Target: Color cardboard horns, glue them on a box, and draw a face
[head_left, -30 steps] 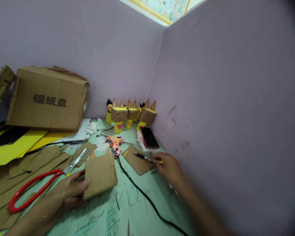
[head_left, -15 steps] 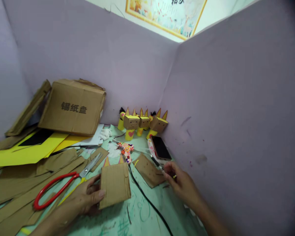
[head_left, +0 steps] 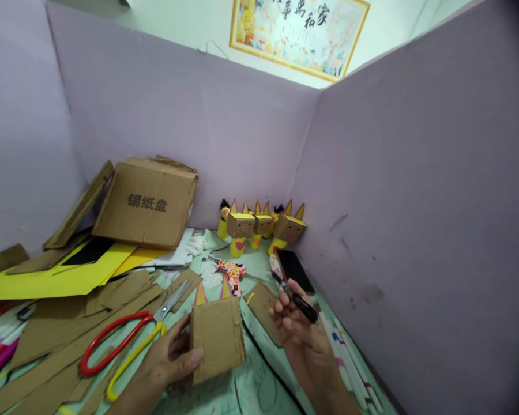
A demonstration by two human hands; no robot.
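My left hand (head_left: 170, 360) grips a small cardboard box (head_left: 218, 340) by its left side, thumb on the front face. Two pink-edged pointed ears (head_left: 201, 294) stick up from the box's top. To the right, my right hand (head_left: 296, 323) is turned palm up with a black pen (head_left: 300, 302) held between its fingers. A flat cardboard piece (head_left: 263, 308) lies on the table, partly behind the right hand. Scissors (head_left: 155, 323) with red and yellow handles rest left of the box.
A patterned glue gun (head_left: 232, 274) with a black cord, a phone (head_left: 294, 271) and several finished box-headed figures (head_left: 241, 226) stand or lie behind the hands. Markers (head_left: 350, 363) lie at right. Cardboard strips (head_left: 60, 340), yellow sheets (head_left: 38, 282) and a large box (head_left: 149, 202) fill the left.
My right hand has turned palm up, bringing the pen up off the flat cardboard area. The view has shifted, showing markers at both sides. My left hand keeps its hold on the box.
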